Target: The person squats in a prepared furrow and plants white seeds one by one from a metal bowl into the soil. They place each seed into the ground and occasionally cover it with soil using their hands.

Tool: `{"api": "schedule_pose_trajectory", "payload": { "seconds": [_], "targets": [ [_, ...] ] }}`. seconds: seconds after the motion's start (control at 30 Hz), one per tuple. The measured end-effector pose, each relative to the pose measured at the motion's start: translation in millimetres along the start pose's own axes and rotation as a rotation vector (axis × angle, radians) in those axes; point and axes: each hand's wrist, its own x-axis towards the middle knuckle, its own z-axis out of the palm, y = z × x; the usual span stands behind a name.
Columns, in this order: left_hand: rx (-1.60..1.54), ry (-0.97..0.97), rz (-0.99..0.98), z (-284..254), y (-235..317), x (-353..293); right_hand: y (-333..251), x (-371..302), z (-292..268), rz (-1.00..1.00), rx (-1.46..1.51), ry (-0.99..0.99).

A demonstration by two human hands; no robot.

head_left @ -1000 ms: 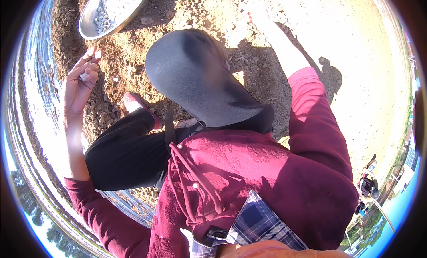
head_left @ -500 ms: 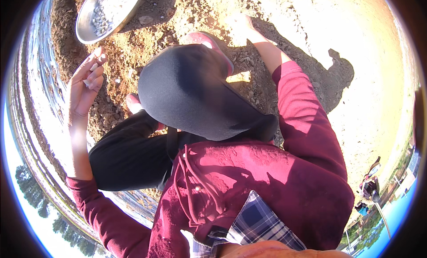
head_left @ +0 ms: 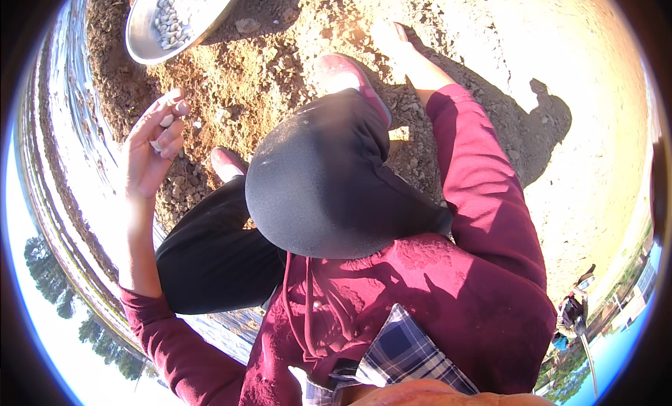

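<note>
Left hand (head_left: pixel 145 162): raised at the left over loose soil, fingers curled together around a few small, whitish, clove-like pieces (head_left: pixel 156 147); fingertips drawn close. Grip judged adequate; recommended that the pieces stay low in the fingers and that the thumb free one at a time, since a loose bundle could spill.

Right hand (head_left: pixel 390 36): farther off, right of centre, reaching down to the brown, crumbly soil (head_left: pixel 280 63). Glare washes out the fingers; whether they are apart or together, and whether they hold anything, cannot be told. Advised: work with light fingertip pressure, and keep the wrist clear of the nearby shoe.

Surroundings, near to far. The maroon long-sleeved sweatshirt (head_left: pixel 420 301) fills the near side. The bent knee in black trousers (head_left: pixel 318 175) stands between the two hands and is judged the chief obstruction to passing pieces across. One pink shoe (head_left: pixel 227 164) rests near the left hand; a second pink shoe (head_left: pixel 353 77) lies beyond the knee, near the right hand. At far left, a round, shallow metal bowl (head_left: pixel 142 33) holds more whitish pieces, apart from the left hand. Pale, shiny sheeting (head_left: pixel 70 112) runs along the left edge.
</note>
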Motion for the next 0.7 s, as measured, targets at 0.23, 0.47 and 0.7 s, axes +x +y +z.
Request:
{"api": "schedule_pose_trajectory", "payload": {
  "seconds": [0.23,0.47,0.7],
  "targets": [
    [-0.002,0.036,-0.026,-1.9,-1.5,3.6,-34.8,-3.1,-21.5,-0.272,-0.386,-0.07],
    [0.01,0.054,-0.037,22.7,-5.7,16.4,8.6,2.5,2.1,-0.376,-0.461,0.142],
    [0.125,0.024,-0.011,23.3,-15.3,-2.5,-8.5,27.5,-47.9,-0.16,-0.215,-0.206]
  ]
}}
